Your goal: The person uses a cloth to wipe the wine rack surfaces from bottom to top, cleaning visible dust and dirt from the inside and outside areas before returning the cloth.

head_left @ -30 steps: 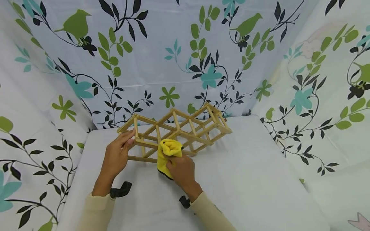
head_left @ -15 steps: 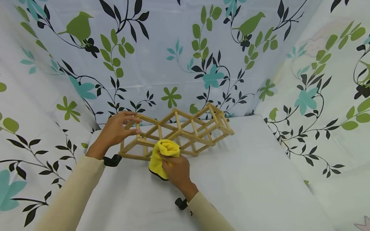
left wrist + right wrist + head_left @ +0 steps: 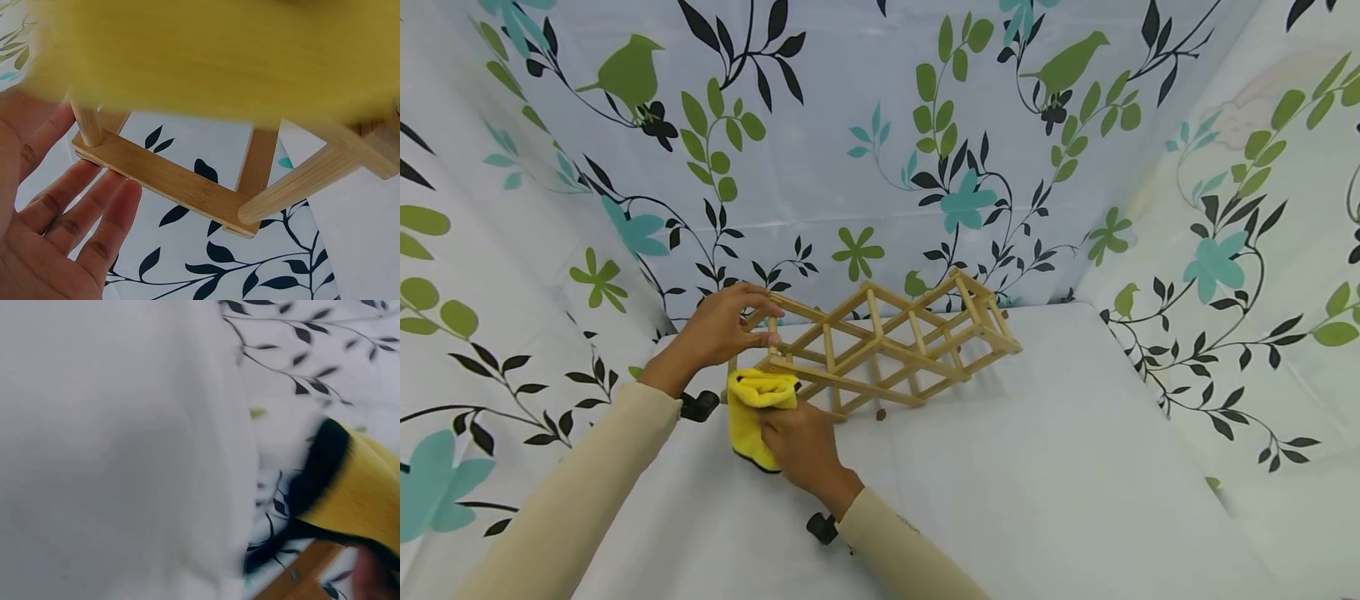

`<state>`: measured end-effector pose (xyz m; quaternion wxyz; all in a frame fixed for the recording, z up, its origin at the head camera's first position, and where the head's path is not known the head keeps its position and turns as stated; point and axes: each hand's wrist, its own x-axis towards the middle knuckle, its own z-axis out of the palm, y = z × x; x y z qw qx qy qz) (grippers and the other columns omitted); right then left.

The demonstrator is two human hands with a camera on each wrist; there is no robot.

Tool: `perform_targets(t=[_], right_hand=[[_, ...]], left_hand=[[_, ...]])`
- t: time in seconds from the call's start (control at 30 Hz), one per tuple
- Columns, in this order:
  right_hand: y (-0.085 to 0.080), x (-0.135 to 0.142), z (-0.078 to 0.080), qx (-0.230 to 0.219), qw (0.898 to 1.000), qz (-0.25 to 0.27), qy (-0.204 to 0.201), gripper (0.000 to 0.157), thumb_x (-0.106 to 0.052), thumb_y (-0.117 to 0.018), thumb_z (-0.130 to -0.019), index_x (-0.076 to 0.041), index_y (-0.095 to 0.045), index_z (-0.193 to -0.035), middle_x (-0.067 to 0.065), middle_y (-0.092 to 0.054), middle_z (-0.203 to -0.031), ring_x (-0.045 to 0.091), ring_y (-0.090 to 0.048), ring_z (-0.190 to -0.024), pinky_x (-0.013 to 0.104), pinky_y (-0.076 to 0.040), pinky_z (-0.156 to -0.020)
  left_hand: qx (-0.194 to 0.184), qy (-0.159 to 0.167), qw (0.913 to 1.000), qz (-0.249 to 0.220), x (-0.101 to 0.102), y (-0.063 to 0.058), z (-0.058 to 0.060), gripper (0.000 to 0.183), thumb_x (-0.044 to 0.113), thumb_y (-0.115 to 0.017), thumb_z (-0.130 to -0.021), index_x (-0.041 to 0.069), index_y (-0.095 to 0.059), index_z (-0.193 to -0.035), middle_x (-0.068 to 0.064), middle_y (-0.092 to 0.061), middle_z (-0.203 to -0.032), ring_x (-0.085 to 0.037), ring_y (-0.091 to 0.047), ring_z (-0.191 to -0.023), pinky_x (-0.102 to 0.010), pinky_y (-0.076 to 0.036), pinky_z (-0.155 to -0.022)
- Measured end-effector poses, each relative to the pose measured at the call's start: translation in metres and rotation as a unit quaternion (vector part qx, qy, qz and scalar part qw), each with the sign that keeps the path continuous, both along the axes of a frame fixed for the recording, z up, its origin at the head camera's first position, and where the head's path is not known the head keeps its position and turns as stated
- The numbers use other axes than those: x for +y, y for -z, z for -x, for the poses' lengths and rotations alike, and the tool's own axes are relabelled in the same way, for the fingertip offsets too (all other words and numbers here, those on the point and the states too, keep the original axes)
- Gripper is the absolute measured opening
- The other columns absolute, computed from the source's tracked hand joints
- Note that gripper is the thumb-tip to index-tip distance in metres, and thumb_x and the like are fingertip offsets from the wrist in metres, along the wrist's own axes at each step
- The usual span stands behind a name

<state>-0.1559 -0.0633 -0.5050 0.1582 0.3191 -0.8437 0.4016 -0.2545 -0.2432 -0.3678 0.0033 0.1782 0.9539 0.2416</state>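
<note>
Left hand [image 3: 722,325] grips the left end of a wooden rack [image 3: 878,340] on the white table [image 3: 1000,467]; beside it, a yellow cloth [image 3: 747,425] is bunched in the right hand [image 3: 801,446]. Wiping seems under way; another stroke would need a steady left grip. Pale, open-framed zigzags stretch rightward.

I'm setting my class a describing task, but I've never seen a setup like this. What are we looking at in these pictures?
There is no machine here: a person works with two bare hands. The head picture comes from a camera worn on the head, facing forward and down; the other two come from cameras on the wrists. On the white surface is a wooden rack. The left hand holds one end of it. The right hand grips a yellow cloth near that end. Both wrist pictures show the cloth partly blurred.
</note>
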Motion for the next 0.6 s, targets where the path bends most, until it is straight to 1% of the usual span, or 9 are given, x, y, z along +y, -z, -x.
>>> perform_targets(t=[0.03,0.1,0.17,0.23,0.27,0.3,0.4,0.5,0.6], right_hand=[[0.003,-0.001,-0.003,-0.018,1.0,-0.019,-0.004,0.027,-0.016,-0.072,-0.102,-0.023,-0.08,-0.126,-0.002,-0.08,-0.112,0.004,-0.072,-0.092,0.01,-0.053,-0.078],[0.009,-0.003,-0.007,-0.005,0.999,-0.033,-0.008,0.033,-0.017,-0.072,-0.101,-0.027,-0.077,-0.132,-0.004,-0.081,-0.111,0.003,-0.071,-0.09,0.009,-0.053,-0.077],[0.012,-0.003,-0.008,0.038,0.999,-0.003,0.004,0.036,-0.015,-0.072,-0.101,-0.026,-0.075,-0.135,-0.001,-0.08,-0.114,0.007,-0.074,-0.094,0.013,-0.057,-0.081],[0.012,-0.005,-0.006,0.078,0.996,0.03,0.029,0.031,-0.012,-0.071,-0.101,-0.019,-0.078,-0.13,0.002,-0.081,-0.108,0.01,-0.075,-0.092,0.015,-0.059,-0.082],[0.011,-0.006,-0.004,0.083,0.995,0.036,0.036,0.026,-0.012,-0.071,-0.101,-0.016,-0.081,-0.125,0.001,-0.08,-0.101,0.009,-0.074,-0.087,0.013,-0.057,-0.078],[0.01,-0.007,-0.002,0.074,0.996,0.033,0.038,0.023,-0.012,-0.072,-0.101,-0.015,-0.082,-0.121,0.001,-0.08,-0.101,0.008,-0.074,-0.087,0.013,-0.057,-0.078],[0.006,-0.008,0.002,0.043,0.998,-0.036,0.023,0.022,-0.016,-0.072,-0.1,-0.022,-0.084,-0.119,-0.005,-0.079,-0.098,0.003,-0.068,-0.081,0.008,-0.048,-0.069],[0.003,-0.006,0.003,0.072,0.993,-0.095,-0.016,0.032,-0.018,-0.074,-0.099,-0.032,-0.079,-0.128,-0.007,-0.078,-0.098,0.001,-0.064,-0.078,0.008,-0.045,-0.066],[0.001,-0.005,0.009,0.101,0.986,-0.124,-0.037,0.029,-0.018,-0.073,-0.1,-0.03,-0.081,-0.126,-0.007,-0.075,-0.098,0.003,-0.062,-0.079,0.01,-0.047,-0.067]], left_hand=[[0.001,0.002,1.0,0.0,0.001,0.001,0.0,0.039,0.024,-0.088,-0.089,0.011,-0.078,-0.125,-0.023,-0.057,-0.151,-0.044,-0.069,-0.114,-0.059,-0.059,-0.095],[0.002,0.004,1.0,0.002,0.002,0.002,0.0,0.039,0.024,-0.088,-0.089,0.011,-0.078,-0.125,-0.023,-0.057,-0.151,-0.045,-0.068,-0.115,-0.06,-0.058,-0.097],[0.002,0.004,1.0,0.006,0.002,0.001,-0.001,0.039,0.024,-0.088,-0.09,0.011,-0.078,-0.125,-0.023,-0.057,-0.151,-0.046,-0.066,-0.119,-0.062,-0.056,-0.099],[0.003,0.002,1.0,0.007,0.001,0.0,0.0,0.039,0.024,-0.087,-0.09,0.011,-0.078,-0.125,-0.023,-0.057,-0.151,-0.046,-0.064,-0.122,-0.063,-0.055,-0.1],[0.0,0.0,1.0,0.007,0.0,0.0,-0.001,0.039,0.025,-0.087,-0.09,0.011,-0.077,-0.125,-0.023,-0.057,-0.152,-0.046,-0.064,-0.123,-0.063,-0.054,-0.101],[-0.002,-0.001,1.0,0.008,0.0,-0.001,0.0,0.039,0.025,-0.087,-0.09,0.011,-0.077,-0.126,-0.023,-0.057,-0.152,-0.047,-0.063,-0.124,-0.063,-0.054,-0.101],[-0.009,-0.002,0.9999,0.01,0.0,-0.002,-0.001,0.039,0.026,-0.086,-0.091,0.012,-0.077,-0.127,-0.022,-0.056,-0.153,-0.046,-0.065,-0.12,-0.062,-0.056,-0.1],[-0.009,0.0,0.9998,0.015,0.0,-0.001,-0.002,0.039,0.027,-0.085,-0.092,0.013,-0.076,-0.128,-0.022,-0.055,-0.153,-0.044,-0.065,-0.118,-0.062,-0.055,-0.102],[-0.002,-0.002,0.9999,0.013,-0.001,-0.001,-0.002,0.039,0.027,-0.085,-0.092,0.013,-0.076,-0.128,-0.022,-0.055,-0.153,-0.043,-0.068,-0.112,-0.062,-0.056,-0.099]])
